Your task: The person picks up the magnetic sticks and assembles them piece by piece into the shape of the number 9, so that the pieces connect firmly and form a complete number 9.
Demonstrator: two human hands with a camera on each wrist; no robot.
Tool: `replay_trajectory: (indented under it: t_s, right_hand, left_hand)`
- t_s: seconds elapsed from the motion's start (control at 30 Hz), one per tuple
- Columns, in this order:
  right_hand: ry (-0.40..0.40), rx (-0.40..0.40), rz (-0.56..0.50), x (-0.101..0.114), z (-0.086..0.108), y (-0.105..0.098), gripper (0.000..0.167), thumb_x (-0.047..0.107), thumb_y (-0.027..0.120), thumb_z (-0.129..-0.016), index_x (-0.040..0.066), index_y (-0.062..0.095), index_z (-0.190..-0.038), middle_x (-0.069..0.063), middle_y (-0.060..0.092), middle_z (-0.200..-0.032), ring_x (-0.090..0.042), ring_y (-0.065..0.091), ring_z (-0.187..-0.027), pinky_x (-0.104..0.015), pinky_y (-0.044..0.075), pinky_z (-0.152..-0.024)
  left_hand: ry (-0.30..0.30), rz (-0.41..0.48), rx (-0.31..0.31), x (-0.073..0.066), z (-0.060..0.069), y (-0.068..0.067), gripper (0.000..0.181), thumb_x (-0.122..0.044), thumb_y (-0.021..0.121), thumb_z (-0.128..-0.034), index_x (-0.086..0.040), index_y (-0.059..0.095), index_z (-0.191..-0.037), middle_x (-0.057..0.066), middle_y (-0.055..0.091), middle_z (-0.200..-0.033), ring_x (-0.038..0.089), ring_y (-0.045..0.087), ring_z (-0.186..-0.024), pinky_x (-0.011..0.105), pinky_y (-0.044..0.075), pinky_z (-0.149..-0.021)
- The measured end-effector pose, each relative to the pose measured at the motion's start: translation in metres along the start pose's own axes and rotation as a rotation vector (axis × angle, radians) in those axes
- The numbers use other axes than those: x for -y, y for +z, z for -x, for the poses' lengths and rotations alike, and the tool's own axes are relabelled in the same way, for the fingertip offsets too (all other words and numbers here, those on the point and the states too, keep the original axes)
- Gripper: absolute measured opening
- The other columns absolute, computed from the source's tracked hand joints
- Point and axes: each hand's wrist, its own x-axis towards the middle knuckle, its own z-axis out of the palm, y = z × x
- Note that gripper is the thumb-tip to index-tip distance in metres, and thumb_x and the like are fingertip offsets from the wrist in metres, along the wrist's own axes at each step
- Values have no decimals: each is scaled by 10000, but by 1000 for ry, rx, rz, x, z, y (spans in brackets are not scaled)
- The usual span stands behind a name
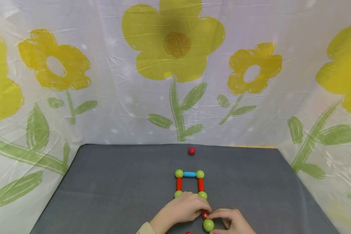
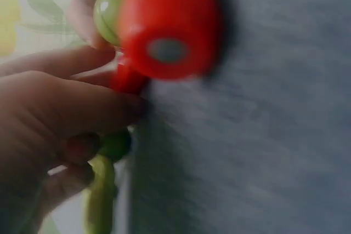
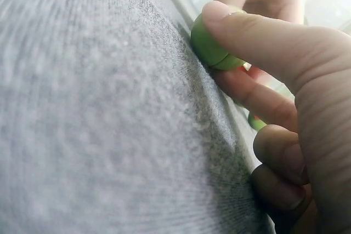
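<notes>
My left hand (image 1: 183, 208) pinches a short red magnetic rod (image 1: 204, 214) between thumb and fingers. That rod meets a green ball (image 1: 208, 225) at its near end, and my right hand (image 1: 232, 221) holds this ball. In the right wrist view the thumb presses on the green ball (image 3: 205, 45) from one side, with a finger beneath it. Beyond the left hand lies a frame of green balls (image 1: 200, 174), red rods (image 1: 179, 184) and a blue rod (image 1: 189, 174). Its near side is partly hidden by the left hand; a yellow rod (image 2: 100, 195) shows in the left wrist view.
A loose red ball (image 1: 191, 151) lies near the far edge of the dark grey table (image 1: 120, 188). Another red rod (image 1: 189, 232) is cut off by the bottom of the head view. A flower-printed curtain (image 1: 120, 107) surrounds the back and sides.
</notes>
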Motion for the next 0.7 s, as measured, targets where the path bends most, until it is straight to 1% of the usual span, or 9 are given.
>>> replay_trajectory:
  t_s: [0.1,0.17,0.23,0.3,0.37,0.47,0.53,0.7]
  right_hand:
    - [-24,0,-12,-2,0,1,317,89,841,-916,129,787,-1226,24,780,-1094,90,260,-464,-185,319,-394]
    - [-39,2,-26,-2,0,2,320,58,833,-916,117,786,-1228,5,783,-1102,65,260,-449,-191,319,-386]
    - [-48,5,-41,-3,0,3,325,35,826,-916,114,786,-1229,-9,783,-1109,61,268,-457,-193,320,-388]
    - [-50,12,-60,-3,0,3,330,19,818,-917,113,784,-1232,-19,781,-1117,76,283,-480,-193,319,-396]
    - [-59,17,-72,-3,0,2,335,7,814,-917,106,781,-1235,-31,777,-1119,86,293,-504,-193,321,-405]
    - [-81,25,-80,-3,0,1,346,-12,810,-914,91,775,-1242,-55,773,-1126,63,292,-500,-194,326,-411]
    - [-94,28,-79,-3,0,1,353,-23,808,-911,79,771,-1246,-68,772,-1131,47,285,-492,-195,330,-413]
    - [-56,24,-61,-2,0,-1,333,6,815,-914,95,782,-1233,-35,774,-1128,87,298,-511,-194,329,-412]
  left_hand:
    - [-22,-27,64,-1,-6,-4,285,-68,780,-943,-324,824,-1059,-239,725,-1029,-120,578,-822,53,410,-675]
    - [-42,-10,106,-1,-9,-7,282,-60,792,-925,-320,829,-1028,-232,712,-1010,-104,574,-830,66,424,-690]
    - [-66,32,146,1,-11,-10,282,-50,804,-900,-312,832,-1001,-230,698,-986,-89,565,-820,76,434,-706]
    - [-88,97,182,3,-14,-11,294,-27,806,-879,-299,834,-986,-228,689,-973,-78,558,-801,82,438,-709]
    - [-97,166,207,6,-15,-12,308,-7,804,-861,-286,834,-986,-230,683,-971,-75,552,-787,79,440,-714]
    - [-79,252,218,12,-17,-11,320,13,795,-854,-266,835,-1005,-224,690,-991,-74,560,-795,70,448,-721]
    - [-57,297,213,15,-17,-10,321,23,789,-860,-252,834,-1021,-212,699,-1010,-71,566,-807,64,454,-725]
    - [-15,357,196,20,-16,-8,314,41,780,-871,-217,830,-1043,-173,722,-1047,-63,577,-839,61,463,-753]
